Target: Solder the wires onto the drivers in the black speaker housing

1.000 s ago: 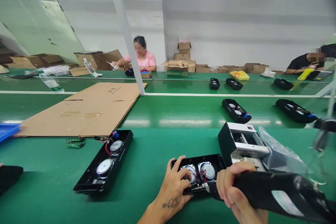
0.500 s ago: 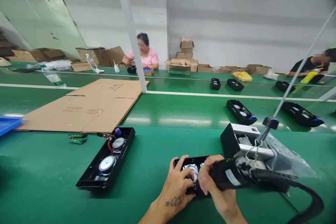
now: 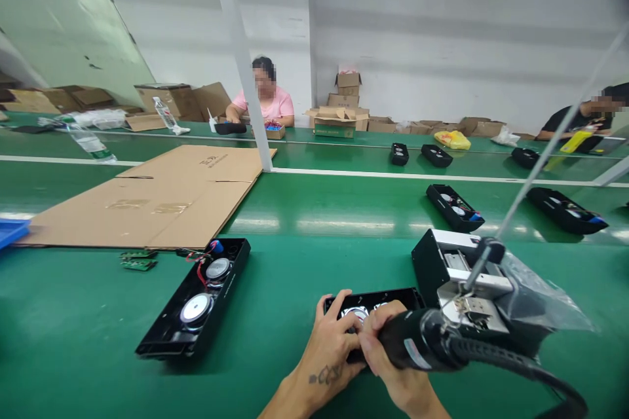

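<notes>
Black speaker housing [image 3: 371, 298] lies open on the green bench mat [image 3: 73, 334] directly before the person, its round drivers partly hidden by the hands.

Far left, green circuit boards [image 3: 138, 260] lie just beside a second open housing [image 3: 194, 298], red wires showing inside. Left hand [image 3: 329, 340] is spread over the near housing, fingers pressing down and pinning it. Right hand [image 3: 388, 353] is clenched around a black corded electric screwdriver [image 3: 417, 340]; its tip is hidden behind the fingers, so contact cannot be told. The cable [image 3: 511, 366] runs right, past a white-and-black fixture [image 3: 457, 275] and a clear plastic bag [image 3: 545, 294].

Risks: a slipping bit could gouge a driver or nick the wires; loose pinning could let torque spin the housing; cable drag or a snag on the fixture could pull the tool sideways.
</notes>
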